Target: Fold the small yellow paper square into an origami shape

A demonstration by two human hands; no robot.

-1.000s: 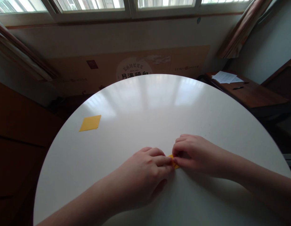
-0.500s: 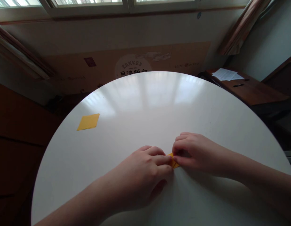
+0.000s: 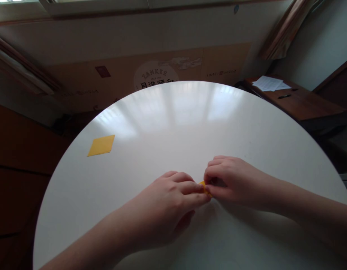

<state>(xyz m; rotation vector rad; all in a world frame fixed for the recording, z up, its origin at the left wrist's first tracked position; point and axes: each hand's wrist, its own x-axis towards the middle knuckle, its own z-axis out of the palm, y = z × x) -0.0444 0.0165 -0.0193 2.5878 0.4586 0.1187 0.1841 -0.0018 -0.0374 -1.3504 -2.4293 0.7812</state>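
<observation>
1. head view: our small yellow paper (image 3: 202, 183) is on the table (image 3: 162, 150) between our hands.
2. our right hand (image 3: 232, 180) seems to pinch it; whether our left hand (image 3: 172, 198) grips, we can't tell.
3. we seem to be folding; next needs a gentle, steady press.

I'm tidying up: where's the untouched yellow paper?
In the head view, the yellow paper lies flat at left on the white table, beyond the left hand.
</observation>
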